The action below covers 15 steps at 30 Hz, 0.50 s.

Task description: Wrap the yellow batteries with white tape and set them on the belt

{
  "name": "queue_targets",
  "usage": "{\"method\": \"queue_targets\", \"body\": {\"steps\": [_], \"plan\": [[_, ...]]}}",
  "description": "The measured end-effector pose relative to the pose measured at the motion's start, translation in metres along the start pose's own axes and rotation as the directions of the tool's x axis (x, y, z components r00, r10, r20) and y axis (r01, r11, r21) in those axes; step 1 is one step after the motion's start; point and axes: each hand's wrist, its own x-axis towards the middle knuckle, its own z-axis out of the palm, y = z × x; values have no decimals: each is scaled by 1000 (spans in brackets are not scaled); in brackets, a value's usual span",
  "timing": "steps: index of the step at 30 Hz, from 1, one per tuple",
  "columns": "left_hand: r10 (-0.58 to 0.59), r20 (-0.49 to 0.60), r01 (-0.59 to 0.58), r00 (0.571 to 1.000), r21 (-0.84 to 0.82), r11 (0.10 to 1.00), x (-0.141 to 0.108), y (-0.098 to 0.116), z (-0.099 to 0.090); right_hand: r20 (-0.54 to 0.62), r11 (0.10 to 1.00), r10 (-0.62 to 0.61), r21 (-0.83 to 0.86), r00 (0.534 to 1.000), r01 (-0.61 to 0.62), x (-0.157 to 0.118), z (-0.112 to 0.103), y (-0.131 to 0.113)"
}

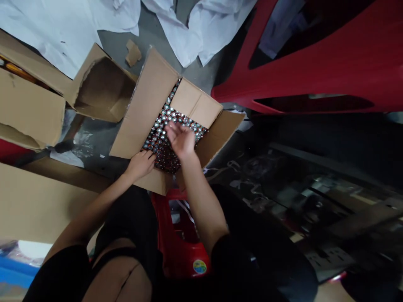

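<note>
An open cardboard box [153, 94] stands before me with its flaps folded out. Packed upright in it are many small batteries [159, 126], their shiny round ends facing up; those nearest me look darker. My right hand [181, 140] is over the middle of the batteries, palm partly turned up and fingers stretched out, slightly blurred. Nothing shows in it. At the box's near left edge, my left hand [141, 163] has its fingers bent over the rim, with the tips by the outermost batteries. A folded cardboard piece [197, 102] covers the batteries at the far side.
A red plastic stool [185, 256] is below the box, between my legs. Large red plastic furniture [315, 84] fills the upper right. Other open cartons [103, 90] stand at left. White sheets [208, 25] and a cardboard scrap [133, 53] lie on the floor beyond.
</note>
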Motion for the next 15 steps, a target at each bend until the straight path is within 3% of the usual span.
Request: {"method": "queue_targets", "body": {"steps": [2, 3, 5, 7, 11, 13, 15], "plan": [[-18, -33, 16, 999, -42, 999, 9, 5, -8, -158, 972, -59, 217, 986, 93, 54, -2, -31], [-28, -57, 24, 998, -67, 997, 17, 8, -14, -180, 960, -130, 224, 975, 169, 74, -6, -45], [-49, -147, 31, 988, -123, 992, 40, 13, -25, -129, 934, -343, 61, 930, 353, 105, -17, -73], [-58, -269, 10, 962, -177, 984, 71, 17, -35, -12, 842, -509, -214, 861, 495, 128, -32, -101], [-79, -412, -8, 908, -205, 979, 123, 23, -49, 278, 529, -579, -587, 766, 613, 152, -55, -146], [-66, -411, -8, 909, -177, 984, 133, 26, -60, 462, 289, -563, -667, 686, 687, 149, -57, -153], [-37, -410, -19, 911, -133, 991, 138, 27, -78, 539, 88, -529, -733, 655, 674, 142, -54, -153]]}}
